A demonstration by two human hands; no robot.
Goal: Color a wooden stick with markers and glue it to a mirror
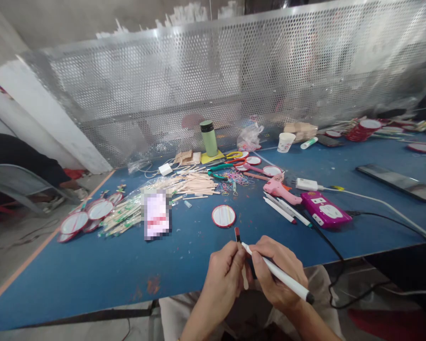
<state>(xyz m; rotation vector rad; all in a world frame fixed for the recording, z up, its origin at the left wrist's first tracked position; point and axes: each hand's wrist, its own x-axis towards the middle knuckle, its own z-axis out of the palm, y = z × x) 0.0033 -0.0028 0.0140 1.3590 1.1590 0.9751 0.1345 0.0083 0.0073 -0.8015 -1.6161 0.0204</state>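
My right hand (pixel 277 274) holds a white marker pen (pixel 284 278) with a black end, its tip pointing up-left toward my left hand. My left hand (pixel 224 277) pinches a small wooden stick (pixel 237 234) whose top end is coloured red; the marker tip touches the stick just below the red part. Both hands hover over the near edge of the blue table (pixel 92 270). A round red-rimmed white disc (pixel 223 216) lies on the table just beyond my hands.
A pink glue gun (pixel 280 189), magenta power strip (pixel 325 209) with cables, spare markers (pixel 282 208), a pile of wooden sticks (pixel 184 185), rubber bands, scissors (pixel 222 166), a green flask (pixel 208 138), a paper cup (pixel 286 142), more red discs (pixel 85 217) and a phone (pixel 399 182) lie on the table. A perforated metal screen stands behind.
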